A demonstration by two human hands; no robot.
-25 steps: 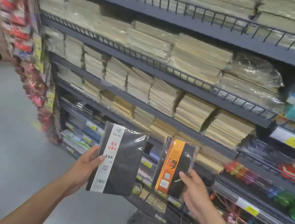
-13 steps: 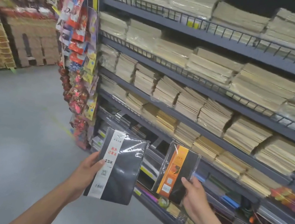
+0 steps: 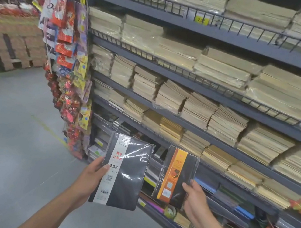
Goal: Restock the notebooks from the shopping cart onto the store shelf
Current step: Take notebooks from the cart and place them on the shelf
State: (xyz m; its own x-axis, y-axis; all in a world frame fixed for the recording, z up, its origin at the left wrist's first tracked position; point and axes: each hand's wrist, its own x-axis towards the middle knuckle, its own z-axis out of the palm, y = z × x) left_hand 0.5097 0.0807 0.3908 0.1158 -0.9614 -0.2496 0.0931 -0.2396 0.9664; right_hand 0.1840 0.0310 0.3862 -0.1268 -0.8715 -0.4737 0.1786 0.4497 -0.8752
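Our left hand [image 3: 93, 174] grips the big black notebook [image 3: 125, 173] at 6 o'clock. Our right hand [image 3: 193, 198] grips the orange-striped notebook [image 3: 177, 176] at 5 o'clock. The fronts face us, maybe to match the shelf [image 3: 209, 92].

Larger notebook [image 3: 126, 171] at 6 o'clock: black cover w/ white strip down its left edge, red characters & black print on it (clear wrap glints white). Smaller notebook [image 3: 177, 176] at 5: black w/ orange strip. Shelf rails [image 3: 209, 91] dark blue-grey. Stacked pads [image 3: 227, 124] 12 to 3: beige to tan. Price tag [image 3: 200, 20] at 12: yellow. Hanging packs [image 3: 68, 40] at 10: red, yellow, blue mix. Floor [image 3: 3, 129] at 8: plain grey w/ faint yellow line
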